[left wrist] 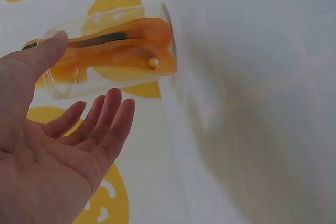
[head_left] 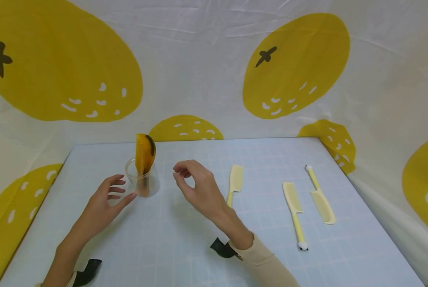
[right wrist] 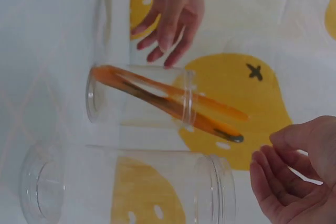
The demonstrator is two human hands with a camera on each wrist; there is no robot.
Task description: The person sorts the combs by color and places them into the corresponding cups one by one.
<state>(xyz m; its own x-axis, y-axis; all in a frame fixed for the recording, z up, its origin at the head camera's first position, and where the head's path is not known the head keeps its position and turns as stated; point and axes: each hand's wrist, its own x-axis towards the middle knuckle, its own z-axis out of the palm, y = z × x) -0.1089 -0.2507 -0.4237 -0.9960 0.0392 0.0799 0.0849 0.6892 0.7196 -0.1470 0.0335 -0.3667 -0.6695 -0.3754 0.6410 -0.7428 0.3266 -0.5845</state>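
Orange comb [head_left: 144,153] | upright in jar [head_left: 142,184] | between both released grips: left hand [head_left: 104,201], right hand [head_left: 199,187]

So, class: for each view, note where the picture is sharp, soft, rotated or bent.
Head view: evenly lit and sharp, combs crisp, mat edges slightly bowed. Left wrist view: turned sideways, jar clear, mat smeared with a soft shadow. Right wrist view: also turned sideways, soft throughout, a second jar showing there.
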